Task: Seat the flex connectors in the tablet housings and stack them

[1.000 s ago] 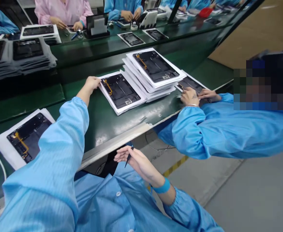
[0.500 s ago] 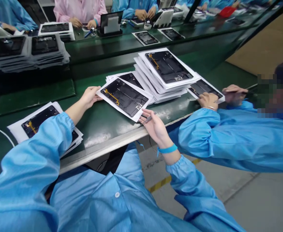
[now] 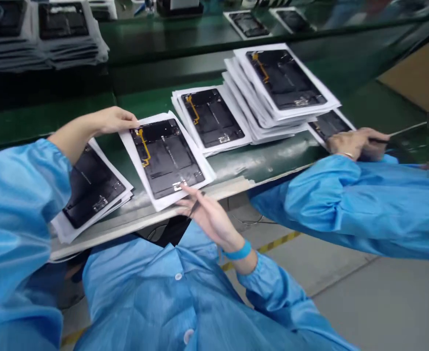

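Note:
A black tablet back panel (image 3: 166,158) with an orange flex cable lies on a white sheet at the green bench's front edge. My left hand (image 3: 115,120) grips the sheet's far left corner, fingers curled over it. My right hand (image 3: 203,214) touches the sheet's near edge and holds a thin black tool (image 3: 194,207) between its fingers. Just to the left lies a stack of panels (image 3: 93,187) partly hidden by my left sleeve.
To the right sit another panel on sheets (image 3: 212,117) and a taller stack (image 3: 283,80). A co-worker's hands (image 3: 353,144) rest on a panel at the far right. More stacks (image 3: 64,27) lie across the green bench (image 3: 273,161).
Both hands have slid the panel on its sheet left and toward me, off the pile to the bench's front edge. The view has tilted downward.

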Demonstrator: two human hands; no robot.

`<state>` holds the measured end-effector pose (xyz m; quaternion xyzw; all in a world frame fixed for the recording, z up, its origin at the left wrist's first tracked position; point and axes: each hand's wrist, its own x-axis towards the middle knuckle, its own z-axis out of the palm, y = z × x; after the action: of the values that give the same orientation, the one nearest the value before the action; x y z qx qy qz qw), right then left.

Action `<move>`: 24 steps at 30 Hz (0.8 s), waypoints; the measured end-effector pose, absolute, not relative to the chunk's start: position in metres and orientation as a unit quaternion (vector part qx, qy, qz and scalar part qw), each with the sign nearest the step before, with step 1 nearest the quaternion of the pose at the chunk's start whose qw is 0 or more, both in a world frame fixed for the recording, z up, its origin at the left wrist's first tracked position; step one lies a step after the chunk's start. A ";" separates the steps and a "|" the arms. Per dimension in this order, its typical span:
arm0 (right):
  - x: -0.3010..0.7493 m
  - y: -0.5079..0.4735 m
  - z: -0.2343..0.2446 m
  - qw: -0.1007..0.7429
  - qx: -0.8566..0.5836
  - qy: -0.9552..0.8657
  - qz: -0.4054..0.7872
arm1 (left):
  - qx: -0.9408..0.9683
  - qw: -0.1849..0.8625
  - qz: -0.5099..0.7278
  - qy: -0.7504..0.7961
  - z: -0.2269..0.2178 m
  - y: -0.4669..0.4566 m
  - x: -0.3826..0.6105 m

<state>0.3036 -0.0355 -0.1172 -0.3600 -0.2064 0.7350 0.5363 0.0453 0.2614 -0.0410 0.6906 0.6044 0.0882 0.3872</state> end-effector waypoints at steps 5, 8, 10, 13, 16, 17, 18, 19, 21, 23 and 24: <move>0.251 -0.064 -0.114 0.475 -0.314 -0.153 0.808 | 0.763 0.294 0.054 0.573 -0.052 0.263 0.028; 0.265 -0.068 -0.107 0.423 -0.336 -0.200 0.818 | 0.816 0.240 0.053 0.524 -0.059 0.258 0.029; 0.283 -0.064 -0.104 0.432 -0.378 -0.272 0.772 | 0.836 0.224 0.043 0.499 -0.062 0.255 0.030; 0.307 -0.048 -0.102 0.474 -0.473 -0.430 0.605 | 0.848 0.215 0.011 0.485 -0.062 0.253 0.031; 0.318 -0.028 -0.103 0.479 -0.530 -0.489 0.500 | 0.851 0.199 -0.028 0.485 -0.058 0.253 0.031; 0.319 -0.022 -0.104 0.476 -0.540 -0.484 0.497 | 0.852 0.192 -0.042 0.485 -0.057 0.253 0.031; 0.320 -0.018 -0.104 0.473 -0.546 -0.475 0.502 | 0.853 0.186 -0.055 0.484 -0.055 0.253 0.031; 0.321 -0.015 -0.105 0.471 -0.549 -0.467 0.509 | 0.855 0.179 -0.065 0.483 -0.054 0.252 0.031; 0.323 -0.012 -0.107 0.468 -0.547 -0.456 0.523 | 0.857 0.164 -0.082 0.482 -0.051 0.250 0.031; 0.326 -0.008 -0.109 0.472 -0.538 -0.454 0.531 | 0.857 0.147 -0.093 0.485 -0.048 0.245 0.031; 0.328 -0.006 -0.110 0.475 -0.533 -0.459 0.529 | 0.857 0.137 -0.095 0.488 -0.046 0.240 0.030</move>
<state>0.3284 -0.0064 -0.1101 -0.5326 -0.4587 0.5293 0.4751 0.0299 0.2401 -0.0464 0.8567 0.4881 -0.0948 0.1374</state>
